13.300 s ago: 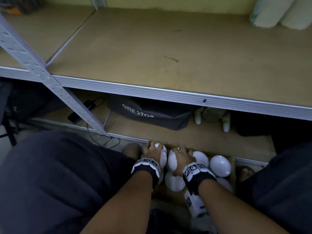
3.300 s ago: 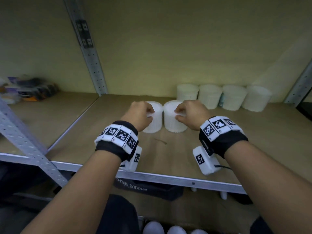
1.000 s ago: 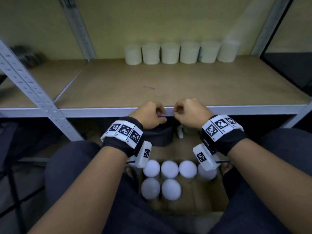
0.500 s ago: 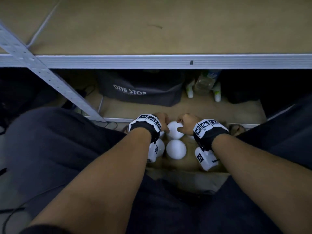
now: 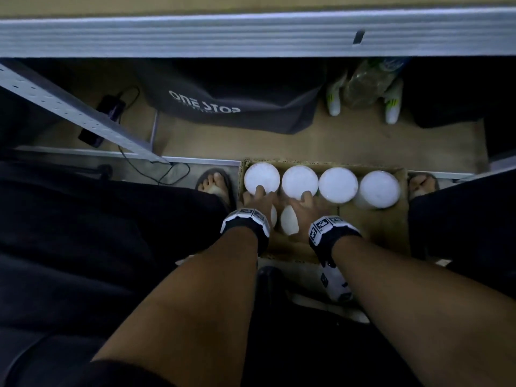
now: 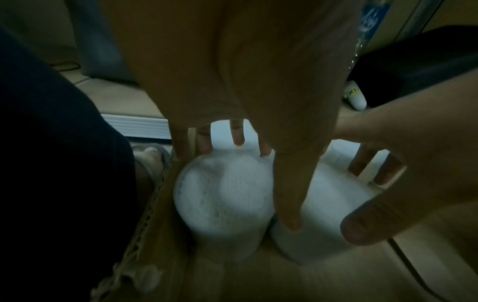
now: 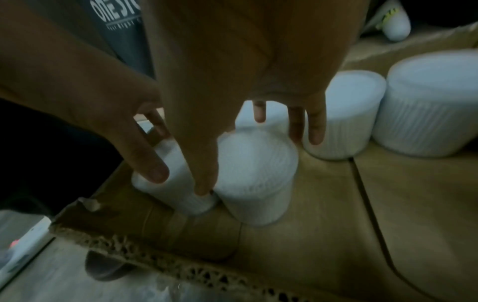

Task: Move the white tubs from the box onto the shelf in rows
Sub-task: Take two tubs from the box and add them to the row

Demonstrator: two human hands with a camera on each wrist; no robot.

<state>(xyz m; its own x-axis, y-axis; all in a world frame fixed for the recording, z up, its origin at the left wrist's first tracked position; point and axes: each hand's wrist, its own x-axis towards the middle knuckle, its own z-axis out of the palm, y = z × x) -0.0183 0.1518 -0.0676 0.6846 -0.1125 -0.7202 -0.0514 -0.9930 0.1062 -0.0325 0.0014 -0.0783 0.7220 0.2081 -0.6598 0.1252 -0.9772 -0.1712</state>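
tubs (image 5: 338, 184) packed touching, box floor (image 5: 374, 227) bare right

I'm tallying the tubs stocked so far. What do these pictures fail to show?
- Shelf top: head view cuts it off at the top edge, so no placed rows can be counted.
- Two near tubs in the box: mostly hidden in head view under the left hand and right hand.
- Grip: both wrist views are dim and blurred; whether the fingers have closed on the tubs is unclear.

dim light | dark bag (image 5: 234, 101) "ONE STOP" on lower board (image 5: 279, 146) | charger (image 5: 102, 120) w/ cable left
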